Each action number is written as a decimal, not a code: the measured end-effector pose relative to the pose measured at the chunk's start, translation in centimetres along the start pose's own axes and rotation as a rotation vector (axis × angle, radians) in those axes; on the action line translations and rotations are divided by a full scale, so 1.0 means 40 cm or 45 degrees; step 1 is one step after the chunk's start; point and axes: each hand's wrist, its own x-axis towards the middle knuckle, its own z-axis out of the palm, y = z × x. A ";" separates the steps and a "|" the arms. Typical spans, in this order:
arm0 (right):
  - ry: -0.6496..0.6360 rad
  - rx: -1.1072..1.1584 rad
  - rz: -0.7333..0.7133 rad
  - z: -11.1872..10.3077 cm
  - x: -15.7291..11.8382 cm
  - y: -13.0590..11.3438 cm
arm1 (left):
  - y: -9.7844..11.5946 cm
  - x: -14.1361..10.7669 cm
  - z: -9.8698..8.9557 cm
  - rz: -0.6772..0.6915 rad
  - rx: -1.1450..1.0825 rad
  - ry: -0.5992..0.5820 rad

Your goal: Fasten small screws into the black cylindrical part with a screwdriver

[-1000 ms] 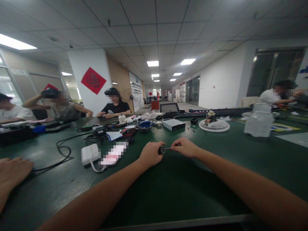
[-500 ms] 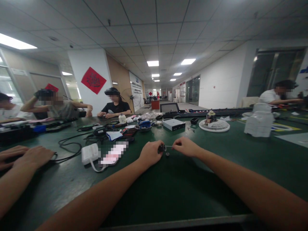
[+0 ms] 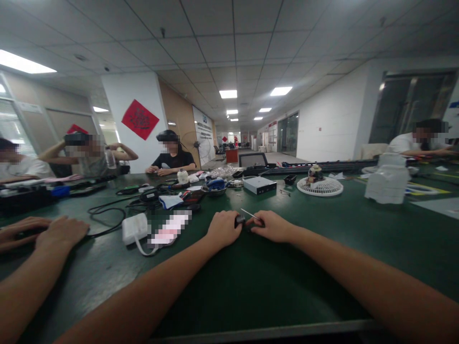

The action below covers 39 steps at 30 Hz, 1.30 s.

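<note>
My left hand is closed around a small dark part, which looks round, though the fingers cover most of it. Facing it just to the right, my right hand grips a screwdriver with a thin metal shaft. The shaft slants up and left, its tip above the dark part and apart from it. A right fingertip reaches toward the left hand, close to the dark part. Both hands are low over the green table.
A white adapter box with a cable lies left, near a co-worker's hands. Farther back are a silver drive box, a white fan grille and a translucent plastic container. Cables and tools clutter the left back. Several people sit around.
The screwdriver shaft has swung from level, pointing at the dark part, to slanting upward away from it. My right fingers have come nearer the left hand. A small piece below the shaft no longer shows.
</note>
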 end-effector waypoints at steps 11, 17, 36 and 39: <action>-0.105 0.283 -0.023 -0.002 0.005 0.028 | 0.005 -0.004 -0.007 0.031 -0.067 -0.016; -0.032 0.132 -0.003 0.004 0.009 0.024 | 0.012 -0.005 -0.014 0.093 -0.150 0.018; 0.023 -0.231 0.125 -0.013 0.009 0.019 | 0.017 -0.009 -0.020 0.096 -0.138 0.009; -0.009 -0.246 0.164 -0.020 0.006 0.017 | 0.018 -0.009 -0.022 0.095 -0.145 0.002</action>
